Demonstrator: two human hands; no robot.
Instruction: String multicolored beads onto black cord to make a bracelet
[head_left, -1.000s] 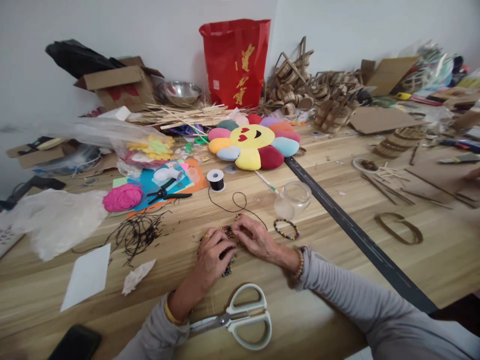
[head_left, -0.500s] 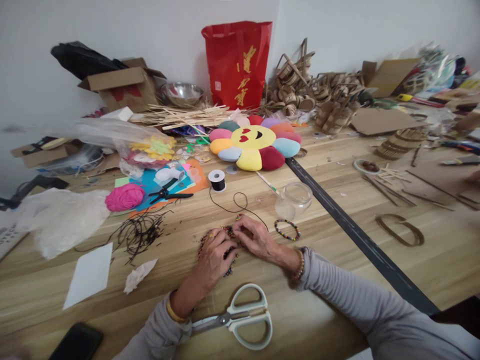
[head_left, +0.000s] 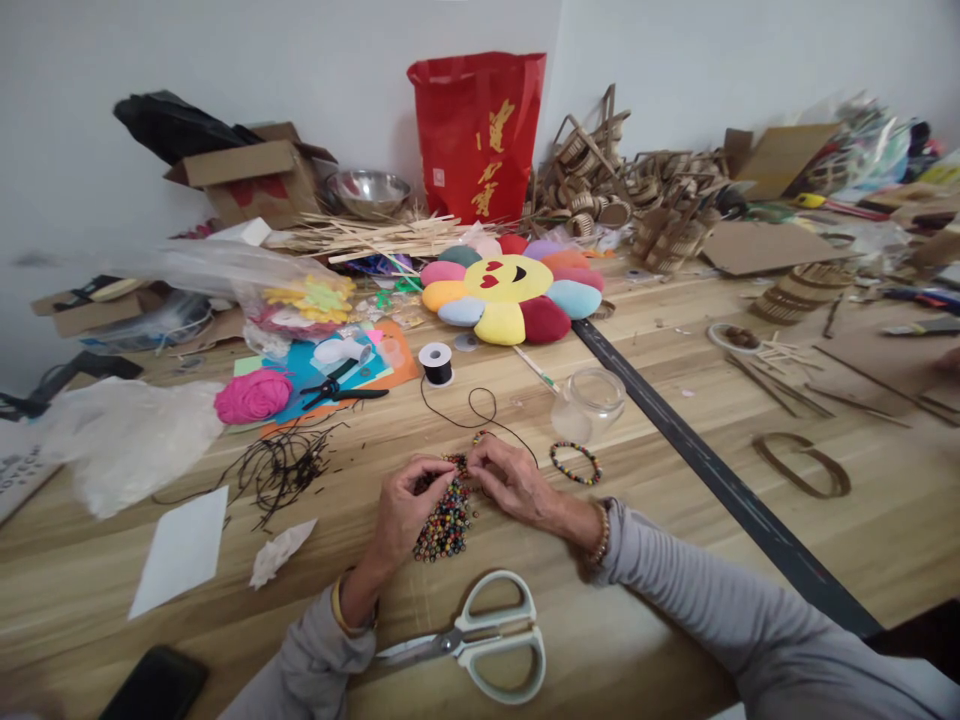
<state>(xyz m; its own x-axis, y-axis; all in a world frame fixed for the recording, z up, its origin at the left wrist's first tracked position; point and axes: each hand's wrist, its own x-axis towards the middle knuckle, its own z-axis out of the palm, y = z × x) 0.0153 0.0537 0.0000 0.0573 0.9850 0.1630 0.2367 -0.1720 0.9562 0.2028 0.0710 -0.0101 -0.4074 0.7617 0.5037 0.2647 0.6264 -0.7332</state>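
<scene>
My left hand (head_left: 411, 505) is raised over the left side of a pile of small multicoloured beads (head_left: 444, 525), thumb and forefinger pinched together. Whatever sits between those fingertips is too small to make out. Close by on the right, my right hand (head_left: 514, 480) is closed in a pinch on a thin black cord (head_left: 491, 408), whose end is hidden by the fingers. A few strung beads (head_left: 481, 437) show just behind that hand. The cord leads back to a white-flanged spool (head_left: 436, 364). A finished-looking beaded bracelet (head_left: 576, 463) lies right of my right hand.
White-handled scissors (head_left: 499, 635) lie in front of me. A glass jar (head_left: 589, 403) stands beyond the bracelet. Leftward are black cord scraps (head_left: 281, 465), pliers (head_left: 341, 390), pink yarn (head_left: 253, 396) and a phone (head_left: 154, 685). A flower cushion (head_left: 510, 285) lies behind.
My left hand has lifted and shifted left off the beads, uncovering the pile, and its fingers now pinch near the right hand. The right hand has stayed nearly still.
</scene>
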